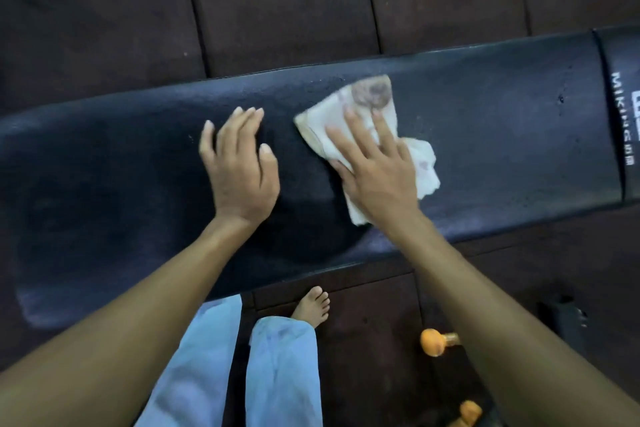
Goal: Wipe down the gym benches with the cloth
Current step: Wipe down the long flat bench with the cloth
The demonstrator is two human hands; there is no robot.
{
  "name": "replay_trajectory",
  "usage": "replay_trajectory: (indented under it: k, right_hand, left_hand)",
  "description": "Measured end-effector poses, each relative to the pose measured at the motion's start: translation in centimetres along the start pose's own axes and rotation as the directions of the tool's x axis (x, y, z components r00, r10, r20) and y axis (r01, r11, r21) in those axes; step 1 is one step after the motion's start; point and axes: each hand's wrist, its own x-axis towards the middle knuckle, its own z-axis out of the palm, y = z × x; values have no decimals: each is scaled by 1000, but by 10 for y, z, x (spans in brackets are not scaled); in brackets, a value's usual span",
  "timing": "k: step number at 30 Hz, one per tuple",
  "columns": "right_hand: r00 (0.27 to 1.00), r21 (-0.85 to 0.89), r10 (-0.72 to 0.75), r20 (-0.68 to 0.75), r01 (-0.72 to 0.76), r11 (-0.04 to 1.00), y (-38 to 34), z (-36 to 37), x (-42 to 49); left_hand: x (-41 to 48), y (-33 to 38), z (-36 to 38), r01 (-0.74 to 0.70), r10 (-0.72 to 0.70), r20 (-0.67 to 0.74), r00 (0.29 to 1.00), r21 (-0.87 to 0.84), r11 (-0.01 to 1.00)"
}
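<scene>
A long black padded gym bench (502,135) runs across the view from left to right. A white cloth (363,100) with a brownish dirty patch at its far corner lies on the pad near the middle. My right hand (377,170) presses flat on the cloth, fingers spread over it. My left hand (239,166) rests flat on the bare pad just left of the cloth, holding nothing, fingers slightly apart.
A second black pad section (623,107) with white lettering adjoins the bench at the right. Dark rubber floor tiles (277,0) lie beyond. My bare foot (311,305) and light blue trouser legs stand below the bench. Orange knobs (433,341) sit at the lower right.
</scene>
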Motion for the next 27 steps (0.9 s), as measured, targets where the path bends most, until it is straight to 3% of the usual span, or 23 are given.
replay_trajectory:
  k: [2, 3, 5, 7, 8, 9, 12, 15, 18, 20, 21, 23, 25, 26, 27]
  right_hand:
    - [998, -44, -55, 12, 56, 997, 30, -3, -13]
    - [1000, -50, -13, 19, 14, 999, 44, -4, -6]
    - [968, -7, 248, 30, -248, 969, 56, -8, 30]
    - [832, 68, 555, 30, -555, 829, 41, -11, 75]
    - [788, 85, 615, 32, -615, 784, 24, -13, 92]
    - [789, 86, 613, 40, -614, 785, 1, -13, 103]
    - [920, 79, 391, 31, -392, 917, -76, -1, 95]
    - [989, 88, 147, -20, -145, 986, -113, 9, 31]
    - [995, 48, -101, -2, 101, 994, -77, 9, -31]
    - [989, -44, -146, 20, 147, 988, -27, 5, -42]
    - [997, -61, -68, 33, 69, 996, -6, 2, -35]
    - [964, -8, 260, 49, -260, 966, 11, -4, -5]
    - [820, 71, 571, 45, -573, 817, -3, -3, 29]
    - [768, 80, 638, 48, -640, 764, -17, -2, 41]
    - [761, 78, 646, 63, -649, 757, -33, -1, 50]
  left_hand:
    - [-8, -27, -18, 14, -13, -9, 1000, 63, 998]
    - [-13, -43, -27, 26, -28, 15, 1000, 118, 993]
    - [-21, -67, -36, 12, -33, 96, 995, 215, 977]
    - [-28, -74, -34, -28, -16, 159, 987, 273, 962]
    - [-28, -73, -32, -26, -21, 164, 986, 283, 959]
    - [-28, -73, -30, -13, -33, 157, 987, 282, 959]
    - [-26, -73, -31, -4, -22, 103, 994, 251, 968]
    - [-27, -73, -33, 51, -57, 40, 998, 134, 990]
    - [-30, -72, -34, 122, -120, -35, 992, 47, 991]
    - [-29, -73, -32, 99, -96, -33, 995, 98, 990]
    - [-27, -74, -30, 82, -79, -26, 997, 131, 988]
    - [-26, -74, -27, 61, -59, -12, 998, 186, 981]
    - [-27, -75, -27, 55, -56, -1, 998, 220, 974]
    - [-26, -74, -27, 55, -58, 4, 998, 232, 971]
    - [-26, -73, -28, 54, -59, 11, 998, 245, 968]
